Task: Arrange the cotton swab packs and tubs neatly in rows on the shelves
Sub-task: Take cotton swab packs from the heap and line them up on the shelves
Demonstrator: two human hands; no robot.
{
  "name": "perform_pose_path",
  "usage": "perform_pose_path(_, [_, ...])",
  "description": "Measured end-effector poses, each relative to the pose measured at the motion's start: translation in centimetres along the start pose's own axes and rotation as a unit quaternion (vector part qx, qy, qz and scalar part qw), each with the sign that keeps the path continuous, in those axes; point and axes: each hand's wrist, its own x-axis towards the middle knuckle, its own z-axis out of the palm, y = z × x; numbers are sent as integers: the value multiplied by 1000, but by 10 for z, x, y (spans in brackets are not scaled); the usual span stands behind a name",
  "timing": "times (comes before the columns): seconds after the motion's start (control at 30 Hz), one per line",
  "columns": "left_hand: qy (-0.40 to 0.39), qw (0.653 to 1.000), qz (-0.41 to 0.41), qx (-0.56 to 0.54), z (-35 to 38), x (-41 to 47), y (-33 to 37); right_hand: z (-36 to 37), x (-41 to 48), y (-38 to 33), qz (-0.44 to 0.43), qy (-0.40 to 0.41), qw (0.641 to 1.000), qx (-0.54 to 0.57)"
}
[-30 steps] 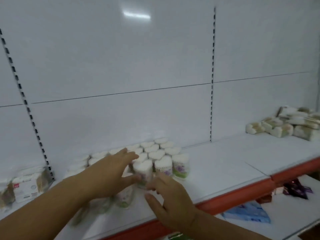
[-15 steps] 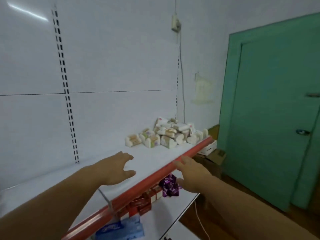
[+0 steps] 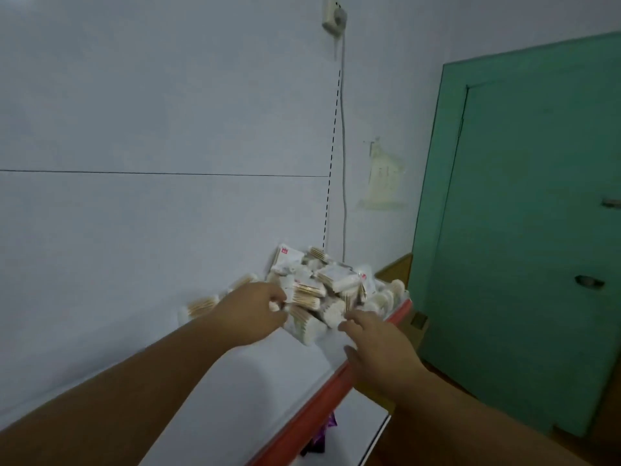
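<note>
A loose heap of cotton swab packs (image 3: 331, 287) lies at the right end of the white shelf (image 3: 235, 391), against the back panel. Some packs show wooden sticks, others white tips. My left hand (image 3: 248, 311) reaches the heap's left side, and its fingertips and thumb touch a wooden-stick pack (image 3: 305, 295). Blur hides whether they grip it. My right hand (image 3: 376, 348) hovers over the shelf's red front edge with its fingers spread. Those fingertips are just short of the front packs. The tubs are out of view.
A green door (image 3: 524, 230) stands close on the right. A cable (image 3: 343, 156) hangs down the wall from a socket. Below the red shelf edge (image 3: 322, 408) is a lower shelf with a purple packet (image 3: 322, 435). A cardboard box (image 3: 418, 322) sits beyond the shelf end.
My view swung right, from the rows of tubs to the heap at the shelf's end. Both hands left the tubs and travelled along the shelf to the packs.
</note>
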Motion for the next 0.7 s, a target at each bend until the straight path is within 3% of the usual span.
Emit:
perform_pose_path(0.13, [62,977,-43,-199,5,49,3,-7,60,37,86,72,993,19])
perform_pose_path(0.23, [83,952,-64,-287,13,70,11,5,92,63,53,46,997,16])
perform_pose_path(0.37, [108,910,-105,-387,28,88,19,29,126,76,-71,23,996,-55])
perform_pose_path(0.43, [137,895,-107,-412,32,92,23,30,136,81,-91,62,991,-74])
perform_pose_path(0.5, [156,885,-108,-426,29,96,24,23,140,87,-90,126,988,-18])
perform_pose_path(0.57, [125,872,-136,-453,22,100,25,12,146,91,-97,226,966,77])
perform_pose_path(0.63, [35,857,-168,-486,22,102,28,7,155,82,-148,315,925,153])
perform_pose_path(0.7, [0,805,-156,-572,30,104,28,8,164,66,-244,315,897,193])
